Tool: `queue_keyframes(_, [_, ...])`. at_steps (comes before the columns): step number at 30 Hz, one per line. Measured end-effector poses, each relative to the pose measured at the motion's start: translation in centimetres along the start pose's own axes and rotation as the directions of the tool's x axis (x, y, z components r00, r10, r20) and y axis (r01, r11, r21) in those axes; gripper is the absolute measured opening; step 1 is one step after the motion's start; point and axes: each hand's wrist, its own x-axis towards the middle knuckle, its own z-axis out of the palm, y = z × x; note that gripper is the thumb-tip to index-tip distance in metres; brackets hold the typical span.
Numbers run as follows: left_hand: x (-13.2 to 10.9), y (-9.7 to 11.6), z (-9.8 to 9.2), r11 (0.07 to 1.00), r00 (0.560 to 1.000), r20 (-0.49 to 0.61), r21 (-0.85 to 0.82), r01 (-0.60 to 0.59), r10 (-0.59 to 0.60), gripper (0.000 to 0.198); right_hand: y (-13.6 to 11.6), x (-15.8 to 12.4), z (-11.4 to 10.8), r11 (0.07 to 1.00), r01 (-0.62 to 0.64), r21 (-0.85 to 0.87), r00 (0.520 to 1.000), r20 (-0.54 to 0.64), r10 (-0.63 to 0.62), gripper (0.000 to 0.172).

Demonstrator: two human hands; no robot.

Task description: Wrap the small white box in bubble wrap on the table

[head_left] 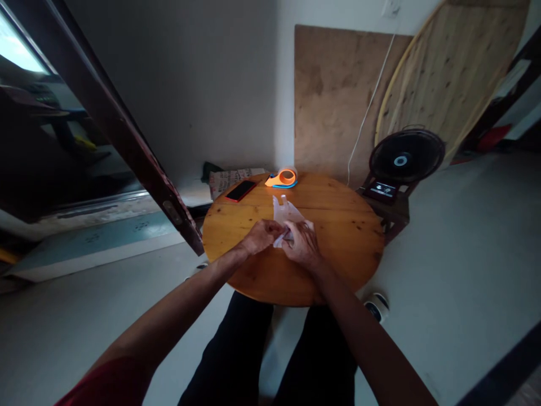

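A thin, whitish-pink plastic bag lies on the round wooden table, its two handle-like strips pointing away from me. My left hand is closed in a pinch at the near left edge of the bag. From the right, my right hand has its fingers curled over the bag's lower part and pinches it close to the left fingertips. The fingers hide some of the near end of the bag.
An orange and blue tape dispenser stands at the table's far edge. Left of it lies a red-edged phone. A black round fan stands on a dark stool at the right. Boards lean against the wall.
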Motion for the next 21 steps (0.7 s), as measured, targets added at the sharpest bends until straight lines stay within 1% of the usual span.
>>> queue_keyframes(2, [-0.1,-0.7,0.5,0.974,0.99,-0.015,0.18,-0.137,0.142,0.016,0.1,-0.1,0.1,1.0,-0.006,0.014,1.0,-0.005,0.006,0.045])
queue_keyframes(4, [-0.2,-1.3,1.0,0.917,0.967,-0.051,0.334,-0.218,0.249,0.016,0.3,-0.1,0.1,1.0,-0.003,0.025,1.0,-0.004,0.003,0.047])
queue_keyframes(6, [-0.4,-1.7,1.5,0.858,0.933,-0.091,0.432,-0.278,0.348,0.013,0.4,-0.1,0.1,0.999,0.007,0.037,1.0,0.007,-0.007,0.05])
queue_keyframes(8, [-0.7,-1.9,1.8,0.805,0.896,-0.103,0.492,-0.331,0.431,0.012,0.5,0.0,-0.1,0.998,0.014,0.061,0.999,0.039,-0.016,0.052])
queue_keyframes(10, [-1.0,-1.9,2.0,0.76,0.873,-0.096,0.544,-0.356,0.478,0.011,0.6,0.2,-0.5,0.995,0.009,0.096,0.998,0.066,-0.016,0.052])
queue_keyframes(12, [-1.3,-1.7,2.1,0.732,0.864,-0.089,0.579,-0.36,0.495,0.012,0.9,0.4,-1.1,0.99,-0.02,0.138,0.998,0.066,0.01,0.052])
queue_keyframes(13, [-1.3,-1.6,2.1,0.724,0.862,-0.085,0.588,-0.361,0.499,0.012,1.2,0.4,-1.4,0.985,-0.047,0.164,0.998,0.045,0.04,0.051])
queue_keyframes(15, [-1.4,-1.4,2.2,0.718,0.863,-0.078,0.594,-0.362,0.499,0.011,1.9,0.1,-2.0,0.966,-0.14,0.218,0.988,-0.027,0.149,0.045])
queue_keyframes(16, [-1.4,-1.4,2.2,0.718,0.866,-0.076,0.596,-0.359,0.495,0.011,2.2,-0.2,-2.3,0.948,-0.206,0.242,0.972,-0.06,0.226,0.042])
queue_keyframes(18, [-1.3,-1.3,2.2,0.717,0.872,-0.069,0.603,-0.35,0.484,0.011,3.0,-1.2,-2.6,0.887,-0.372,0.273,0.912,-0.07,0.404,0.038])
queue_keyframes(20, [-1.1,-1.4,2.2,0.71,0.875,-0.061,0.612,-0.348,0.481,0.01,3.3,-2.3,-2.9,0.803,-0.532,0.269,0.834,0.0,0.552,0.04])
queue_keyframes(21, [-1.1,-1.4,2.2,0.707,0.872,-0.061,0.615,-0.35,0.485,0.011,3.4,-2.7,-3.0,0.765,-0.59,0.259,0.798,0.04,0.602,0.041])
